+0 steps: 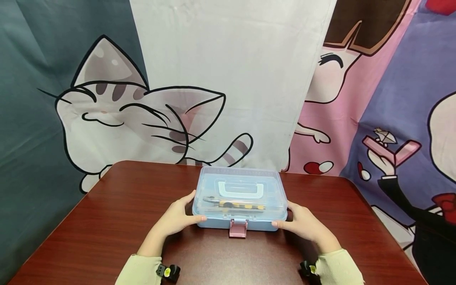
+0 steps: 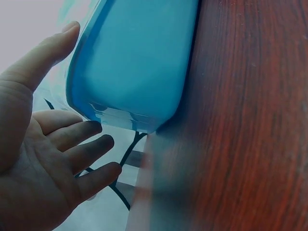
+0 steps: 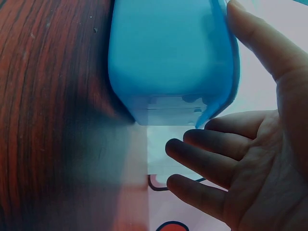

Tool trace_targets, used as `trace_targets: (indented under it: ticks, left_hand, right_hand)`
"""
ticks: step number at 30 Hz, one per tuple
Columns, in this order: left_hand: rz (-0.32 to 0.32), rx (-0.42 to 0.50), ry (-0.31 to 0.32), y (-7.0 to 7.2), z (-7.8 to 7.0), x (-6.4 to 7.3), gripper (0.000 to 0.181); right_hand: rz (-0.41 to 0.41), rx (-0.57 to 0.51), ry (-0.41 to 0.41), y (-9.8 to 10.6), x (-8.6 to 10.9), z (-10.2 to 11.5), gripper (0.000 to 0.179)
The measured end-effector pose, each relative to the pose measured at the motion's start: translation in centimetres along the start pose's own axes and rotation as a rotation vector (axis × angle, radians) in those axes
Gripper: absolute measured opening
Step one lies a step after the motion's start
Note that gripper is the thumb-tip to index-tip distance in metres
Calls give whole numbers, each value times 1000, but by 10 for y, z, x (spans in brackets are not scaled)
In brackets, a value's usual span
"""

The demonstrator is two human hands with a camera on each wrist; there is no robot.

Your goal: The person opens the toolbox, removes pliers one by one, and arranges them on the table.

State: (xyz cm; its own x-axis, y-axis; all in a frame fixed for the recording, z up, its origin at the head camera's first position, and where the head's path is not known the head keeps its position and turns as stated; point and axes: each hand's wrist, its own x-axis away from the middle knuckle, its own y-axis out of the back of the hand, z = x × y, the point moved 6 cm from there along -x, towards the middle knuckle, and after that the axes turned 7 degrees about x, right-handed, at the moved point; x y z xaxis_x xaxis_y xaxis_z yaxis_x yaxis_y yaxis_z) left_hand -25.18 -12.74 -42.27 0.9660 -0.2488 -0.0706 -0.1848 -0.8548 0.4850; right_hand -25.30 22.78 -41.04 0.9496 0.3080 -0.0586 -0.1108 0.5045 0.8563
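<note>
A light blue plastic storage box [image 1: 221, 223] with a clear lid [image 1: 246, 180] stands on the table, lid down. On the lid a pale blue carry handle [image 1: 240, 195] lies flat, and a pink latch [image 1: 238, 228] sticks out at the front. Through the lid shows a long yellow-and-black item [image 1: 242, 205]. My left hand [image 1: 177, 217] is at the box's left end, thumb at the front corner, fingers loosely straight along the side. Mirroring it, my right hand [image 1: 304, 222] is at the right end, its thumb [image 3: 250, 29] by the front rim and its other fingers extended.
The box sits towards the far edge of a dark red-brown wooden table [image 1: 142, 186]. Behind it hangs a cloth backdrop [image 1: 228, 51] with a cartoon cat and figures. Each wrist wears a small black camera strap, the left strap [image 1: 169, 272] beside a pale green sleeve [image 1: 140, 269].
</note>
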Motion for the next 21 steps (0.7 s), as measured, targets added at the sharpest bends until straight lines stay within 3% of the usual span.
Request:
trace_targets:
  ticks: [21]
  left_hand:
    - [-22, -26, -6, 1, -3, 2, 99]
  right_hand:
    - [-19, 35, 5, 2, 1, 1, 79]
